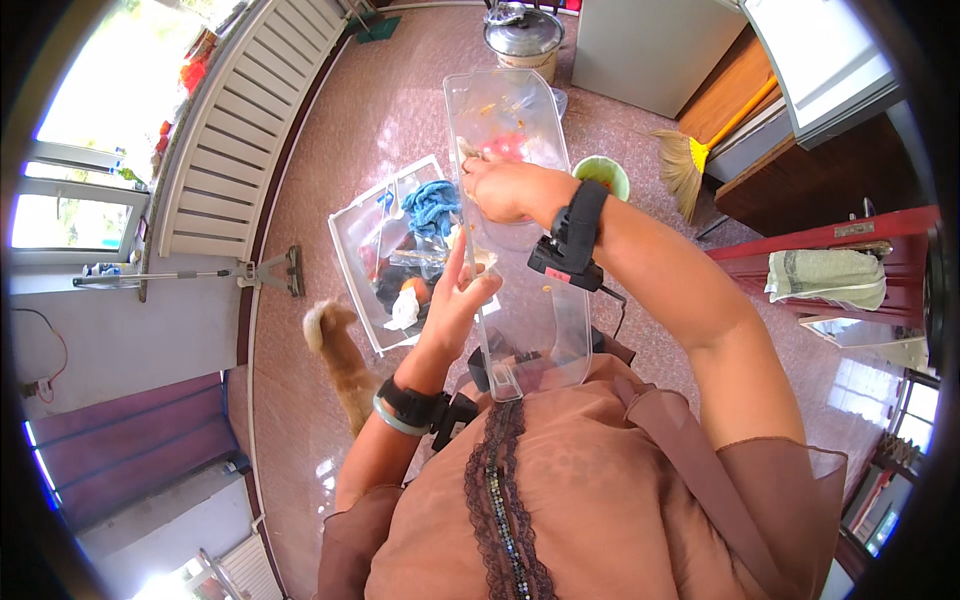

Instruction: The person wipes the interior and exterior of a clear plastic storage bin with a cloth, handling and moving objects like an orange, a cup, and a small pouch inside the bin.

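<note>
A long clear plastic bin (536,307) reaches from my lap out over the floor, with orange and red smears (504,146) at its far end. My left hand (454,300) grips its left wall, the thumb over the edge and the fingers along the outside. Inside the bin, my right hand (502,187) is bent against the left wall with its fingers curled. A pale crumpled piece (466,148) pokes out at those fingertips; the rest of it is hidden. Just left of the bin, a white-rimmed clear tray (349,270) holds a blue cloth (431,206) and crumpled white tissue (405,309).
A ginger cat (341,352) is close by my left arm. Beyond the bin's right side stands a light green bucket (600,171). A lidded pot (523,34) is at the back, a yellow-handled broom (697,157) to the right, a floor mop (274,274) by the left wall.
</note>
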### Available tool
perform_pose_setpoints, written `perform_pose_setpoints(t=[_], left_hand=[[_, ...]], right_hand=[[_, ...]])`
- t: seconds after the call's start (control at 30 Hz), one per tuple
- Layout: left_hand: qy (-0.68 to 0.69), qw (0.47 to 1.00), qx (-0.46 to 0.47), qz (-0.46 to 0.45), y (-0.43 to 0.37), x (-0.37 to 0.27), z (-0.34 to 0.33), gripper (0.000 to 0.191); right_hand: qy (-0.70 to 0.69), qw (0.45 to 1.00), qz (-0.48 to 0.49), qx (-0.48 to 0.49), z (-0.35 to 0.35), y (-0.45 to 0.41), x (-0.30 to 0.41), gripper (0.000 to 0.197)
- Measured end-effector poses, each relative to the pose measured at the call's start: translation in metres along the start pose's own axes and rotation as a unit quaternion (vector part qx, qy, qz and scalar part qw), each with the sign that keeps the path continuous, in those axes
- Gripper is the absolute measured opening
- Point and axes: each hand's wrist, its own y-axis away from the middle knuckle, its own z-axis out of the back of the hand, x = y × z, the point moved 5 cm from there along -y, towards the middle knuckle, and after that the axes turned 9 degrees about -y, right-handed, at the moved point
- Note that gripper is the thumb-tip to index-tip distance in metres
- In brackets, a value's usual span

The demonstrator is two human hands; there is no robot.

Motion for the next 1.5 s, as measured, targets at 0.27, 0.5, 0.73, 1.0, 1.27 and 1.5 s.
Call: perform_pose_setpoints(t=[0.27,0.5,0.73,1.0,1.27,1.5], left_hand=[[-0.01,1.0,-0.009,-0.026,0.012,-0.022,-0.007,0.08],[-0.006,1.0,0.003,-0.014,0.011,-0.02,-0.006,0.078],[0.008,1.0,0.005,-0.002,0.011,-0.017,-0.006,0.078],[0.019,1.0,0.011,-0.008,0.011,-0.014,-0.002,0.079],[-0.01,0.999,0.03,-0.02,0.008,-0.013,-0.003,0.08],[-0.017,0.999,0.029,-0.024,0.012,-0.014,0.0,0.081]], right_hand=[[0.086,0.985,-0.055,-0.142,0.041,-0.007,-0.021,0.047],[0.121,0.974,-0.135,-0.136,0.041,-0.003,-0.019,0.04],[0.031,0.982,-0.128,-0.137,0.039,-0.009,-0.024,0.044],[0.047,0.973,-0.152,-0.168,0.052,-0.028,-0.055,0.024],[-0.837,0.439,-0.04,-0.325,0.032,-0.025,-0.052,0.013],[-0.922,0.241,0.046,-0.301,0.042,-0.019,-0.046,0.017]])
